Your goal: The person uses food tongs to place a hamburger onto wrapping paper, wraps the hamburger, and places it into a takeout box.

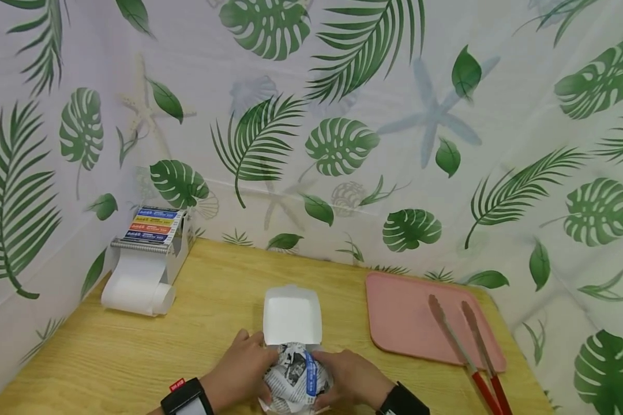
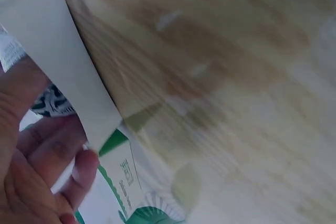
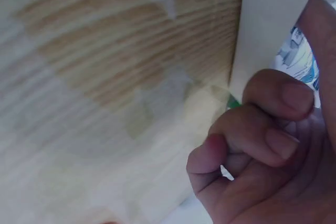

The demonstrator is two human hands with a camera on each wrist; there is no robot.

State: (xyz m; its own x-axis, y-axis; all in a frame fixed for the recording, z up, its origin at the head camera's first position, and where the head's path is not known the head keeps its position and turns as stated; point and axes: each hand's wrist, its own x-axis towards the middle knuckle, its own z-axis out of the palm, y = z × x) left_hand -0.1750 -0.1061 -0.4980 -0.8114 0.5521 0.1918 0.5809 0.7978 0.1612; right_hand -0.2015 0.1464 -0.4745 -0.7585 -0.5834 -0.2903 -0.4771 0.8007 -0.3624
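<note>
A round bundle wrapped in newsprint-patterned paper (image 1: pixel 291 380) with a blue label strip sits in a white takeout box (image 1: pixel 292 317), whose lid stands open toward the back. From the left side my left hand (image 1: pixel 244 366) grips the bundle, thumb on top. My right hand (image 1: pixel 355 377) holds it from the opposite side. In the left wrist view, the wrapped bundle (image 2: pixel 55 102) shows between thumb and fingers beside the white box wall (image 2: pixel 68 51). Curled fingers (image 3: pixel 262 124) of the right hand lie close to the box in the right wrist view. The bundle's underside is hidden.
On the wooden table (image 1: pixel 218 288), a label-roll dispenser (image 1: pixel 150 253) stands at the back left. A pink tray (image 1: pixel 400 323) lies at the right, with red-handled tongs (image 1: pixel 454 334) across it. A leaf-patterned curtain (image 1: pixel 342 190) closes off the back and sides.
</note>
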